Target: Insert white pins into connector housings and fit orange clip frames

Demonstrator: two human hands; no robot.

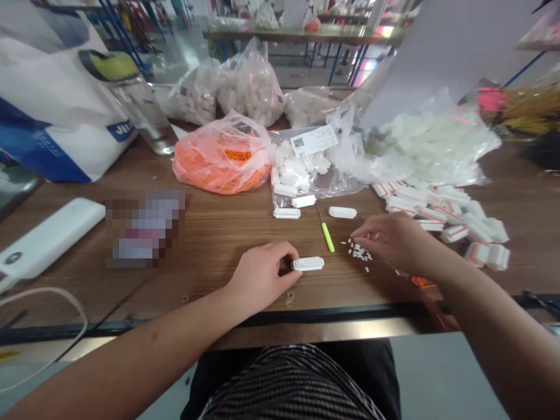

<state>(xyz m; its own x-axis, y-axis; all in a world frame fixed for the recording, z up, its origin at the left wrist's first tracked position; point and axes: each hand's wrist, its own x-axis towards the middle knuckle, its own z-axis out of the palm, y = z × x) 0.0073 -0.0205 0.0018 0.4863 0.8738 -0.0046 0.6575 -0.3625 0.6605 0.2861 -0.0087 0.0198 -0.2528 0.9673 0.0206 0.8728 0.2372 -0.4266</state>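
My left hand (262, 274) grips one end of a white plastic connector housing (308, 264) between thumb and fingers, its rows of small holes facing up. To the right, my right hand (389, 239) reaches down at a scatter of tiny white plastic pieces (359, 252), its fingertips pinched together at the pile's far edge. Whether a piece is between them is too small to tell. A small screwdriver-like tool with a yellow-green handle (328, 237) lies between the hands. Beyond it rest loose white housings, one housing (342, 212) to its right and another housing (287, 213) to its left.
Red-edged white housings (455, 216) are heaped at right. Behind are an orange-filled bag (223, 154), an open bag of white housings (293, 169) and a bag of pale parts (429, 140). At left stand a water bottle (142, 111) and a white power bank (52, 236) with a cable.
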